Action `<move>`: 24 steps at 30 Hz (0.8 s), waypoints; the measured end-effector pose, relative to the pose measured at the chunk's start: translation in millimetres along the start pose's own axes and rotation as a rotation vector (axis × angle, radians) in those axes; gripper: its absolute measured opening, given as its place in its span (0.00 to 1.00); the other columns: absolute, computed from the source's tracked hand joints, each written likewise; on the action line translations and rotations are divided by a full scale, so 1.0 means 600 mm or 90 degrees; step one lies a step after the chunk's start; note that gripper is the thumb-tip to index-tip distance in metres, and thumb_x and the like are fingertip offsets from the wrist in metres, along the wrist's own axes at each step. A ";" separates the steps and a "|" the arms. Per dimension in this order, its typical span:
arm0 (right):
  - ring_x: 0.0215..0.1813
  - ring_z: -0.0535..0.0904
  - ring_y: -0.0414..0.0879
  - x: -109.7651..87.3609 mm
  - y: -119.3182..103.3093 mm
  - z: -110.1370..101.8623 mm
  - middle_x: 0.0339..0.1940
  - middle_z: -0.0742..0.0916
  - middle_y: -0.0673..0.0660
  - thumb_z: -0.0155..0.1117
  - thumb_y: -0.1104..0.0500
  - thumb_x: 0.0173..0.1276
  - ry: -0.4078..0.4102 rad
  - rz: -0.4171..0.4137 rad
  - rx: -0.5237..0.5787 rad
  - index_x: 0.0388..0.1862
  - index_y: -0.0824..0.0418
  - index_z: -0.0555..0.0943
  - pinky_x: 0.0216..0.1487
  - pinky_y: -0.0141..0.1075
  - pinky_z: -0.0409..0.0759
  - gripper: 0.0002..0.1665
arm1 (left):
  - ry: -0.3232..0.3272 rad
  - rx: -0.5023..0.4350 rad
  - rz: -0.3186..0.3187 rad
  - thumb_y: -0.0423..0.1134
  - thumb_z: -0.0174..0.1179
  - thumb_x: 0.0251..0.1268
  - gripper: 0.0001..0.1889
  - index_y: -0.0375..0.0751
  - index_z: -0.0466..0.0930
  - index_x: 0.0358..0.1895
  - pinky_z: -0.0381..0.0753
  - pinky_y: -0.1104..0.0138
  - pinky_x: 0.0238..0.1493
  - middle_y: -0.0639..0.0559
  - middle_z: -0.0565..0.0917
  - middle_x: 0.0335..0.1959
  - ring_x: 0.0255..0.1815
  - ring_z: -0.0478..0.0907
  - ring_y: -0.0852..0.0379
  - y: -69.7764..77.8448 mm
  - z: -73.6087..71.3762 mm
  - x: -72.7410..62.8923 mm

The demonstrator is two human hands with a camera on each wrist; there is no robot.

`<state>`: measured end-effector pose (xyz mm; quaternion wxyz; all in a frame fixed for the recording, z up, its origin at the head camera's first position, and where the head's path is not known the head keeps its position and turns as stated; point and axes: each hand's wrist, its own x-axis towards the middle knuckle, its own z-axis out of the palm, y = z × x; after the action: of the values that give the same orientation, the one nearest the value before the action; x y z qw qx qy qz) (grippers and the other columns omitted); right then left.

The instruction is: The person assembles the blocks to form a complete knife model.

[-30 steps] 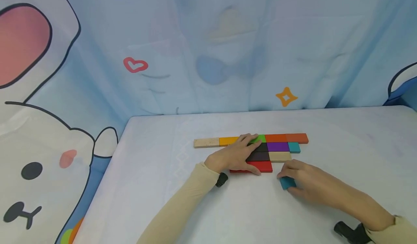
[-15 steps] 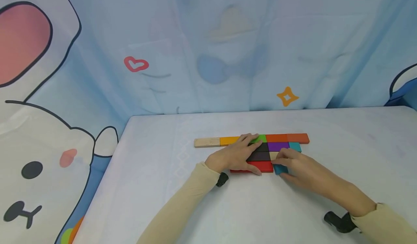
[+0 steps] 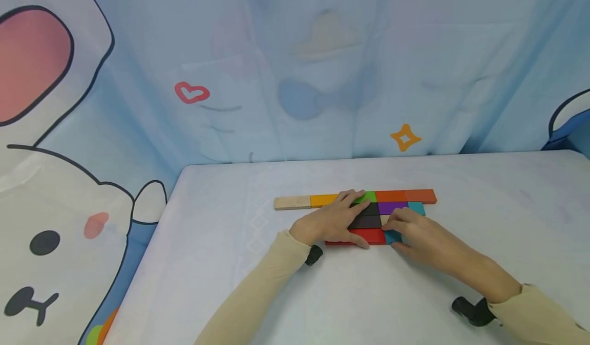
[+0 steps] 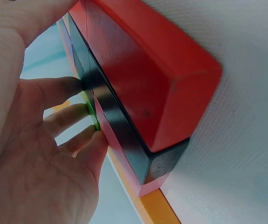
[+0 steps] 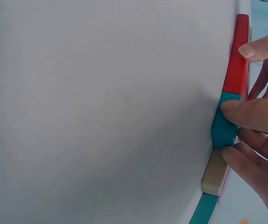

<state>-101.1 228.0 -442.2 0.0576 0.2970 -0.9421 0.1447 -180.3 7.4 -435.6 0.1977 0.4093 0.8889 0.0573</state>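
Note:
In the head view my left hand [image 3: 328,223] lies spread over rows of flat coloured blocks, its thumb along the red block [image 3: 372,235] in the nearest row. Its fingertips reach the black blocks [image 3: 366,222] and the green block [image 3: 367,196]. My right hand [image 3: 426,242] pinches a small teal block [image 3: 393,237] at the right end of the red row. From the right wrist view, the teal block [image 5: 224,126] sits end to end with the red block [image 5: 234,74]. A natural wood block [image 5: 215,172] lies just behind it, partly covered by fingers.
A longer back row runs from a plain wood block [image 3: 292,202] and a yellow block [image 3: 322,200] to orange blocks [image 3: 404,196]. Purple [image 3: 392,208] and teal [image 3: 416,208] blocks sit in front. White cloth [image 3: 221,263] covers the table; a printed curtain [image 3: 295,68] hangs behind.
My right hand has carried the teal block left and away from me, from apart on the cloth to against the red block's end. The left hand has stayed in place.

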 end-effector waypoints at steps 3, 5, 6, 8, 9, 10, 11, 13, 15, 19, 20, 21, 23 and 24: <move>0.45 0.81 0.52 0.001 -0.001 0.001 0.41 0.84 0.57 0.88 0.65 0.48 -0.001 0.006 0.000 0.41 0.66 0.90 0.46 0.47 0.89 0.21 | 0.000 0.000 0.000 0.67 0.65 0.66 0.53 0.48 0.50 0.86 0.55 0.65 0.81 0.52 0.44 0.88 0.87 0.42 0.52 -0.001 0.000 -0.002; 0.45 0.81 0.52 0.002 -0.002 0.002 0.41 0.83 0.57 0.89 0.66 0.48 -0.004 0.011 0.000 0.41 0.66 0.90 0.46 0.47 0.89 0.21 | 0.000 0.003 0.000 0.68 0.65 0.66 0.53 0.48 0.50 0.86 0.55 0.65 0.81 0.52 0.44 0.88 0.86 0.42 0.52 -0.001 0.000 -0.003; 0.45 0.81 0.52 0.003 -0.003 0.003 0.41 0.83 0.58 0.88 0.65 0.48 -0.007 0.013 -0.001 0.41 0.66 0.90 0.46 0.47 0.89 0.21 | 0.001 0.005 0.000 0.68 0.65 0.66 0.53 0.48 0.50 0.86 0.54 0.66 0.81 0.52 0.43 0.88 0.86 0.42 0.52 -0.002 0.000 -0.003; 0.46 0.81 0.52 0.003 -0.003 0.003 0.41 0.83 0.58 0.88 0.65 0.48 -0.011 0.020 0.000 0.42 0.66 0.90 0.47 0.48 0.88 0.21 | 0.002 0.013 0.001 0.68 0.64 0.67 0.53 0.48 0.50 0.86 0.54 0.66 0.81 0.53 0.43 0.88 0.86 0.42 0.52 -0.002 0.001 -0.004; 0.46 0.81 0.53 0.003 -0.004 0.003 0.42 0.83 0.58 0.88 0.65 0.49 -0.011 0.023 0.002 0.42 0.65 0.90 0.47 0.48 0.88 0.21 | 0.003 0.016 0.001 0.68 0.64 0.67 0.53 0.48 0.50 0.86 0.54 0.66 0.81 0.53 0.43 0.88 0.86 0.42 0.52 -0.003 0.001 -0.004; 0.46 0.82 0.53 0.003 -0.004 0.002 0.42 0.83 0.58 0.88 0.64 0.49 -0.010 0.025 0.005 0.42 0.65 0.89 0.48 0.48 0.88 0.21 | 0.004 0.019 0.002 0.69 0.64 0.67 0.53 0.48 0.50 0.86 0.53 0.66 0.81 0.53 0.43 0.88 0.86 0.42 0.52 -0.003 0.001 -0.004; 0.47 0.81 0.52 0.001 -0.003 0.001 0.43 0.83 0.57 0.88 0.64 0.50 -0.007 0.029 0.011 0.43 0.64 0.89 0.48 0.48 0.88 0.22 | 0.004 0.022 0.002 0.69 0.63 0.67 0.53 0.48 0.50 0.86 0.53 0.66 0.81 0.53 0.43 0.88 0.86 0.42 0.52 -0.004 0.002 -0.003; 0.47 0.81 0.50 -0.003 0.000 -0.001 0.44 0.83 0.55 0.88 0.63 0.50 0.010 0.027 0.026 0.45 0.62 0.90 0.48 0.48 0.88 0.22 | 0.005 0.024 0.000 0.69 0.63 0.67 0.53 0.48 0.50 0.86 0.53 0.66 0.81 0.53 0.43 0.88 0.87 0.42 0.53 -0.004 0.002 -0.003; 0.47 0.80 0.48 -0.009 0.005 -0.004 0.45 0.83 0.52 0.87 0.62 0.51 0.031 0.018 0.042 0.47 0.60 0.89 0.47 0.47 0.88 0.23 | 0.004 0.025 -0.003 0.69 0.63 0.67 0.52 0.49 0.51 0.86 0.53 0.66 0.81 0.53 0.43 0.88 0.87 0.41 0.53 -0.003 0.002 -0.003; 0.47 0.80 0.47 -0.016 0.016 -0.007 0.47 0.83 0.50 0.87 0.61 0.51 0.086 -0.018 0.046 0.51 0.58 0.88 0.44 0.46 0.89 0.27 | 0.019 0.021 -0.004 0.70 0.61 0.68 0.52 0.47 0.52 0.86 0.52 0.67 0.81 0.53 0.43 0.88 0.87 0.39 0.53 -0.005 0.001 -0.010; 0.47 0.80 0.48 -0.018 0.019 -0.009 0.47 0.83 0.52 0.88 0.61 0.50 0.099 -0.023 0.044 0.52 0.58 0.87 0.44 0.47 0.89 0.28 | 0.029 0.018 0.001 0.70 0.60 0.69 0.51 0.47 0.52 0.86 0.52 0.67 0.81 0.52 0.44 0.88 0.87 0.39 0.52 -0.006 0.000 -0.014; 0.48 0.81 0.49 -0.021 0.021 -0.010 0.48 0.83 0.53 0.88 0.60 0.49 0.112 -0.025 0.038 0.53 0.58 0.87 0.43 0.48 0.89 0.30 | 0.042 0.009 0.007 0.70 0.59 0.70 0.50 0.47 0.53 0.85 0.51 0.67 0.81 0.52 0.44 0.88 0.87 0.39 0.52 -0.008 -0.001 -0.018; 0.50 0.80 0.50 -0.025 0.025 -0.013 0.49 0.83 0.55 0.89 0.59 0.48 0.131 -0.017 0.028 0.55 0.59 0.85 0.42 0.50 0.89 0.34 | 0.080 -0.011 0.026 0.68 0.58 0.72 0.47 0.45 0.56 0.84 0.51 0.65 0.82 0.50 0.47 0.87 0.87 0.41 0.51 -0.012 -0.007 -0.031; 0.51 0.79 0.52 -0.027 0.027 -0.016 0.51 0.83 0.57 0.89 0.58 0.49 0.136 -0.008 0.028 0.57 0.60 0.84 0.43 0.52 0.88 0.35 | 0.104 -0.020 0.035 0.66 0.58 0.73 0.46 0.44 0.57 0.84 0.53 0.63 0.82 0.49 0.49 0.87 0.87 0.44 0.50 -0.014 -0.011 -0.040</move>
<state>-97.1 252.4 -440.3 0.1524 0.2871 -0.9252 0.1957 -175.0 -15.9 -424.4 0.1290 0.4243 0.8895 0.1099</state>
